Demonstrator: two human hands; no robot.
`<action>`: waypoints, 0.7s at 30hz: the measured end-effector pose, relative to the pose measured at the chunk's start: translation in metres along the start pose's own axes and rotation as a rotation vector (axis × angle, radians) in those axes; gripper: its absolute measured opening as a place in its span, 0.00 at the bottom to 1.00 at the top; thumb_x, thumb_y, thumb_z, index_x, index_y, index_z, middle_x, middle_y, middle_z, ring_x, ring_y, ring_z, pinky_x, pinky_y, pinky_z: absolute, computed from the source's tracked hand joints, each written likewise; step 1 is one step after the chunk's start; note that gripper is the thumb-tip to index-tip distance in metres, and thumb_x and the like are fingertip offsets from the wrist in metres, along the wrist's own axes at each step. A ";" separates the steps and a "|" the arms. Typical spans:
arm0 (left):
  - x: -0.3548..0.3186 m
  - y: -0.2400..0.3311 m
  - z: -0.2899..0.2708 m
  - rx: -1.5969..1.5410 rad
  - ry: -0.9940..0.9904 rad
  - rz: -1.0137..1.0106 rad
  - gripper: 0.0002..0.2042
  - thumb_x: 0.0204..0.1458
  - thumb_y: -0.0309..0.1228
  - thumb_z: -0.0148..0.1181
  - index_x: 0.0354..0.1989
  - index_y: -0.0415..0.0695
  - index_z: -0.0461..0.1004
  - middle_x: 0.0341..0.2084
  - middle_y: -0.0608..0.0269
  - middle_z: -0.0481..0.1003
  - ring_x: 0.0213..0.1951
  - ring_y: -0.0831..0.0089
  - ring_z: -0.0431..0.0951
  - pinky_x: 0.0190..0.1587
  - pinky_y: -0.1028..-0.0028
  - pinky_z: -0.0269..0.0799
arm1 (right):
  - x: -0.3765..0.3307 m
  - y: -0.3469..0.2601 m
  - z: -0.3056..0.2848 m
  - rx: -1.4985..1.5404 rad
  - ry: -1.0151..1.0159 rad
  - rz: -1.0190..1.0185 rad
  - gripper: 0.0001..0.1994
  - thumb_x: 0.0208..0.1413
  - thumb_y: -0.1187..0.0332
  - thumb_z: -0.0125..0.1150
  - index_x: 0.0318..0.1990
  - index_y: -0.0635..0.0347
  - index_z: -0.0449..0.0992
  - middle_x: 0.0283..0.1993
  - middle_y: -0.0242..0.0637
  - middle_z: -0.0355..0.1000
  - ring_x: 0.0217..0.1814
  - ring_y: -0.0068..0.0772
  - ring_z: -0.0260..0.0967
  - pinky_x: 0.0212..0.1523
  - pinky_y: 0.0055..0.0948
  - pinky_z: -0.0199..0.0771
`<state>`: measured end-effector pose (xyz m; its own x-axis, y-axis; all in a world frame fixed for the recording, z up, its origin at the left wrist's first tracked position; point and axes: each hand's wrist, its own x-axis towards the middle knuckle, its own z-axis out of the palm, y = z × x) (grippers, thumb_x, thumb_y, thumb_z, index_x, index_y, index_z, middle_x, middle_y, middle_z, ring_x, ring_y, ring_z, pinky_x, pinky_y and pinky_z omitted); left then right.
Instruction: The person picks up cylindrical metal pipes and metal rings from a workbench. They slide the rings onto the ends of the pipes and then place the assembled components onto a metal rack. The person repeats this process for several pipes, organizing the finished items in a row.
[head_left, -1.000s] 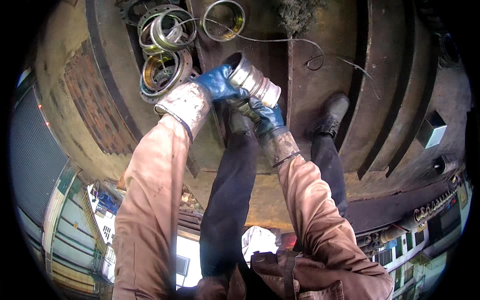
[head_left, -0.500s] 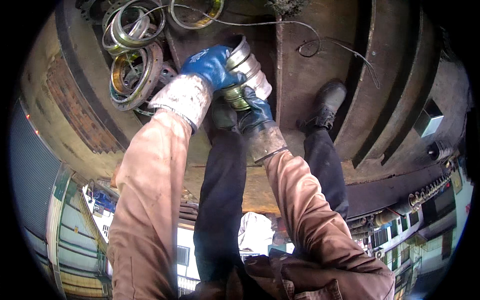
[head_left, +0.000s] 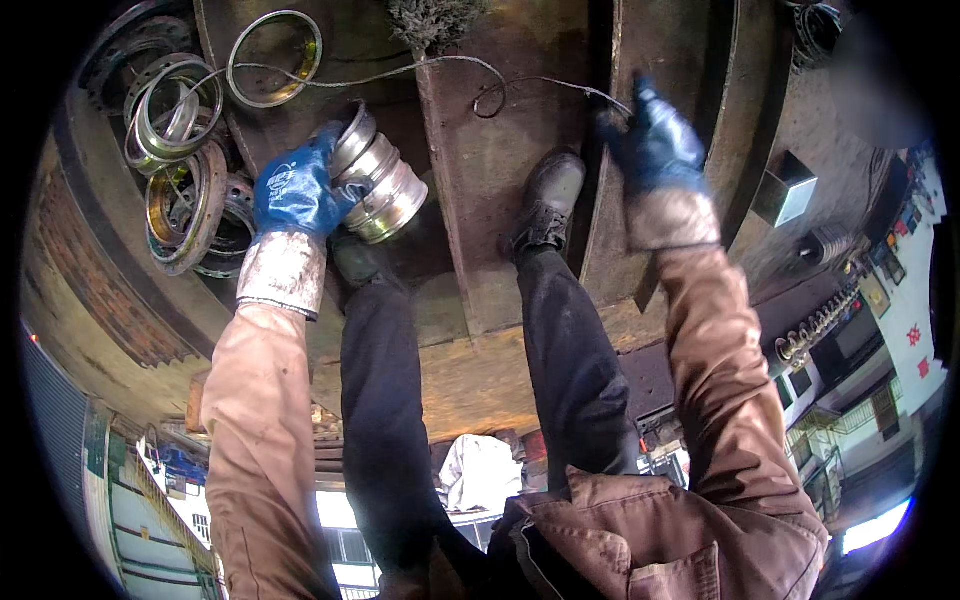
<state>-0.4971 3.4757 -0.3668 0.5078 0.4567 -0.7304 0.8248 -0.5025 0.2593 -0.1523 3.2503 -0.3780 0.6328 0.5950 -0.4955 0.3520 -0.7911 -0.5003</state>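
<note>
My left hand (head_left: 298,190), in a blue coated glove, grips a silvery metal cylinder (head_left: 375,180) with ridges round it. It looks like several rings stacked together, tilted over my left boot; whether it is one piece I cannot tell. My right hand (head_left: 655,145), gloved alike, reaches out to the right with forefinger and thumb apart, slightly blurred. Close to its thumb lies the end of a thin wire cable (head_left: 450,60). This cable runs left across the ribbed metal floor and through a loose ring (head_left: 236,62).
Metal rings and drilled flanges (head_left: 185,215) are heaped at the left. Raised ribs (head_left: 440,190) cross the floor. A wiry brush head (head_left: 432,22) lies at the far middle, a small metal box (head_left: 785,190) at the right. My right boot (head_left: 550,195) stands between two ribs.
My right hand has let go of the metal cylinder and swung right toward the cable's end. The left hand still holds the cylinder. The whole view has shifted, so the floor things appear farther left.
</note>
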 end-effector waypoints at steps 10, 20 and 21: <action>-0.020 -0.004 0.020 0.056 0.268 -0.035 0.37 0.44 0.45 0.72 0.66 0.58 0.67 0.57 0.55 0.74 0.55 0.53 0.76 0.56 0.56 0.73 | 0.077 0.068 0.019 -0.368 -0.570 0.390 0.19 0.57 0.58 0.68 0.48 0.64 0.80 0.37 0.45 0.81 0.31 0.40 0.81 0.29 0.39 0.81; -0.033 -0.006 0.042 0.039 0.366 -0.162 0.45 0.41 0.53 0.69 0.70 0.50 0.62 0.64 0.47 0.68 0.61 0.50 0.72 0.58 0.54 0.72 | 0.022 -0.120 -0.032 1.422 -0.268 0.084 0.22 0.68 0.51 0.53 0.52 0.64 0.76 0.44 0.45 0.79 0.42 0.38 0.78 0.48 0.42 0.82; -0.028 0.000 0.041 0.022 0.386 -0.155 0.45 0.41 0.53 0.69 0.70 0.50 0.62 0.64 0.47 0.68 0.61 0.50 0.72 0.58 0.54 0.72 | 0.020 -0.157 -0.037 1.505 -0.125 0.129 0.23 0.69 0.52 0.51 0.53 0.66 0.74 0.45 0.46 0.78 0.45 0.40 0.78 0.51 0.44 0.82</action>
<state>-0.5219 3.4325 -0.3723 0.4377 0.7677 -0.4680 0.8953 -0.4198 0.1488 -0.1695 3.3807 -0.2833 0.5151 0.6045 -0.6077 -0.7603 -0.0053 -0.6496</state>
